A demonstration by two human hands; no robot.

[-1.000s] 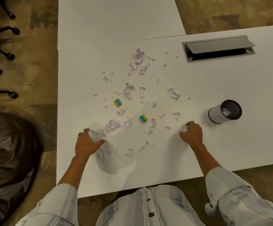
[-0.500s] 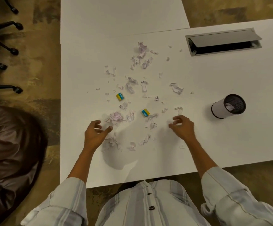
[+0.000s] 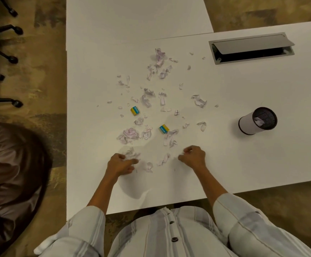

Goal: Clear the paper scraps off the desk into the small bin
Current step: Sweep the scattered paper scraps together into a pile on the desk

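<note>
Barely started: my left hand (image 3: pixel 120 165) fingers close on a crumpled scrap (image 3: pixel 132 154), right hand (image 3: pixel 193 156) fingers curled, seemingly pinching small bits, most paper scraps (image 3: pixel 147 98) still litter the surface (image 3: pixel 243 160), bin (image 3: pixel 256 123) to the right holding perhaps one piece.

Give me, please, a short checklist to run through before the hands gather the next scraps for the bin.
1. Small bin upright, mouth unobstructed: ok; paper already lies inside.
2. Bin near the right hand: ok, it stands on the desk on that side.
3. Left hand on scraps: ok, its fingers touch a crumpled scrap.
4. Right hand holding paper: cannot tell, its fingers are curled.
5. Two yellow-and-blue blocks among the scraps, not paper: not ok, keep them out.
6. Desk cleared: not ok, paper scraps reach far up the desk.
</note>
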